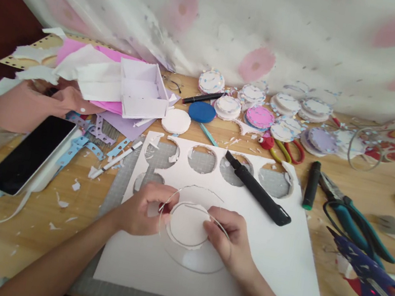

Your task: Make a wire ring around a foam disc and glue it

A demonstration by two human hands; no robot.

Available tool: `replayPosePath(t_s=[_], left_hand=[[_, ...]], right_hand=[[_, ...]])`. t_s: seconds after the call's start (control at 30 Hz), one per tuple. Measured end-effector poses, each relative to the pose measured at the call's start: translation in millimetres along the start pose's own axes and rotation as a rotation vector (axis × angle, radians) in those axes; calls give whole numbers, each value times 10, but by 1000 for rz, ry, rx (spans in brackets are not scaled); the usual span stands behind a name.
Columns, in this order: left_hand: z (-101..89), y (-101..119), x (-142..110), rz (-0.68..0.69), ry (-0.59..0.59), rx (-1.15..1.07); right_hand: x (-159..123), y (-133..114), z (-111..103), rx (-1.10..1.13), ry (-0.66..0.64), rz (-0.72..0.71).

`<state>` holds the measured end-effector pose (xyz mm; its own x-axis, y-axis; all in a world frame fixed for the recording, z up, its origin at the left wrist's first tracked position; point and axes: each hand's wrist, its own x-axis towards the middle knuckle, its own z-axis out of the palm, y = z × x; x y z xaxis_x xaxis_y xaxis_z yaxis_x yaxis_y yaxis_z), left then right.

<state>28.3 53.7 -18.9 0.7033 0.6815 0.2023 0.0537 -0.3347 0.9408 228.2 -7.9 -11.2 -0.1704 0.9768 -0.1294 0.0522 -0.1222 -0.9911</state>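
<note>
My left hand (143, 209) and my right hand (230, 238) both pinch a white foam disc (187, 226) with a thin wire loop (174, 199) running round its edge. They hold it just above a white foam board (277, 260) that has several round holes cut along its top. A black utility knife (256, 190) lies on the board, up and to the right of my hands.
A phone (30, 151) lies at left. Pliers (352, 212), a black marker (312, 183) and a blue glue gun (370, 285) lie at right. Decorated foam discs (258, 115), red scissors (283, 149), a blue disc (202, 112) and a white box (143, 89) sit behind.
</note>
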Motion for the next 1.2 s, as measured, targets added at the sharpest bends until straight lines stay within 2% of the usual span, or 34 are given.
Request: replayPosePath(t_s=[0.23, 0.53, 0.77, 0.9, 1.1, 1.2], left_hand=[[21, -16, -1, 50, 26, 66], [30, 8, 5, -6, -3, 83], [43, -9, 3, 5, 35, 52], [36, -28, -7, -70, 53, -34], [-15, -20, -19, -152, -56, -333], [-19, -40, -35, -183, -41, -452]], right_hand=[[-19, 83, 0, 25, -6, 6], [-33, 68, 6, 36, 0, -13], [-23, 89, -2, 52, 31, -29], [-15, 140, -13, 131, 84, -35], [-48, 282, -15, 261, 36, -23], [-63, 333, -24, 293, 44, -13]])
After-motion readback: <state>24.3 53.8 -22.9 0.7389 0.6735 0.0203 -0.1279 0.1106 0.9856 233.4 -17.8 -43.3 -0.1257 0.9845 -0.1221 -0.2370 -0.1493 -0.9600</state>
